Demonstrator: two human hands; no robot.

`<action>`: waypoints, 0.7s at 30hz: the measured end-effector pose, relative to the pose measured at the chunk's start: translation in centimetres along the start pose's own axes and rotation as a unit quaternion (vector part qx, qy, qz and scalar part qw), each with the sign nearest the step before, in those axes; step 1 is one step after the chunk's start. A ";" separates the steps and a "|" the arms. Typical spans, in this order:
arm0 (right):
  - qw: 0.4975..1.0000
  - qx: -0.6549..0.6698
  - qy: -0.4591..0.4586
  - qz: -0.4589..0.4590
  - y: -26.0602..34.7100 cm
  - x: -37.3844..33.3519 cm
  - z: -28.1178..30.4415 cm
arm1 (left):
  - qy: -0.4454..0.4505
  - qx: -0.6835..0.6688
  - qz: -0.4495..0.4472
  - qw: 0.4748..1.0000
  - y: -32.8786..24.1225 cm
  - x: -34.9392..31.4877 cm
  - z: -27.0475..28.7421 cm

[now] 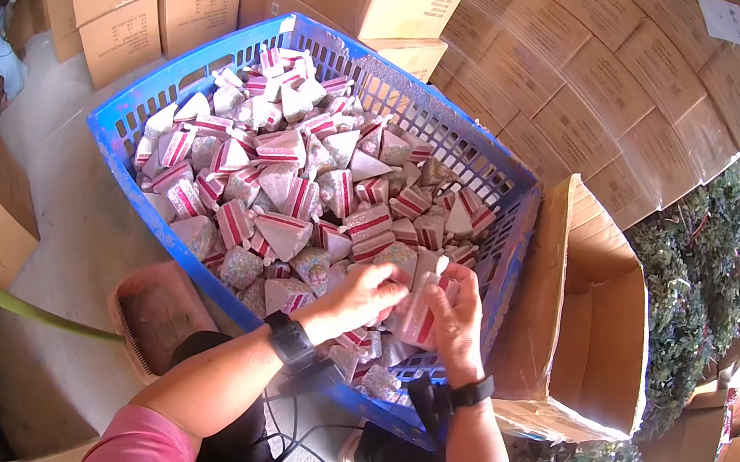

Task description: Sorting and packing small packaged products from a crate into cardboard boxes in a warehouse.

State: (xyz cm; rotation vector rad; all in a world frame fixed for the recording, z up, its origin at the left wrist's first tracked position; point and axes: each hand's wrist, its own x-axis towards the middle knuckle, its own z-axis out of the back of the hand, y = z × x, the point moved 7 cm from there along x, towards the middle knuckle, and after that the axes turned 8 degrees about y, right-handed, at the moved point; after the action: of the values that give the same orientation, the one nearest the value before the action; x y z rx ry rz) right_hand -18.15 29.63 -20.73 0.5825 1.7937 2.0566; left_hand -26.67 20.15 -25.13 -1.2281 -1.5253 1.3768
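Observation:
My right hand [459, 326] is closed around a cake-slice ornament [416, 313], pale with pink-red stripes, above the near right part of a blue plastic basket [290, 28]. Just left of it, my left hand [359, 294] has its thumb and fingertips pressed together close to the ornament. What those fingertips pinch is too small to make out. Many similar wedge-shaped ornaments [283, 235] fill the basket in a loose heap, some with a glittery, speckled look. Both wrists wear dark bands with small devices.
An open cardboard box [596, 351] stands against the basket's right side. Stacked cartons [565, 78] rise behind. Green garland-like foliage [693, 279] is piled at right. A pinkish plastic tub [162, 310] and a green strap [24, 306] are at left. Dark cables [292, 435] hang below my arms.

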 end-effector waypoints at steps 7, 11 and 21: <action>0.959 -0.196 0.206 -0.025 0.2 -0.4 -2.3 | -0.020 0.252 -0.071 0.965 -2.2 -0.6 1.2; 0.943 -0.205 0.262 -0.023 0.5 -0.5 -3.1 | 0.045 0.350 -0.103 0.930 -3.1 -1.0 0.8; 0.949 0.180 0.257 -0.041 2.0 -1.1 -2.2 | 0.071 -0.347 0.039 0.934 -1.2 -0.7 -1.4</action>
State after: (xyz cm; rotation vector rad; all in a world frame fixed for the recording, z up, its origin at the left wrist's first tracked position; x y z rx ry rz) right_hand -18.33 26.95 -19.12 0.0441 2.4702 1.9531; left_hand -25.37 19.90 -23.69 -1.7756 -1.9474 0.7685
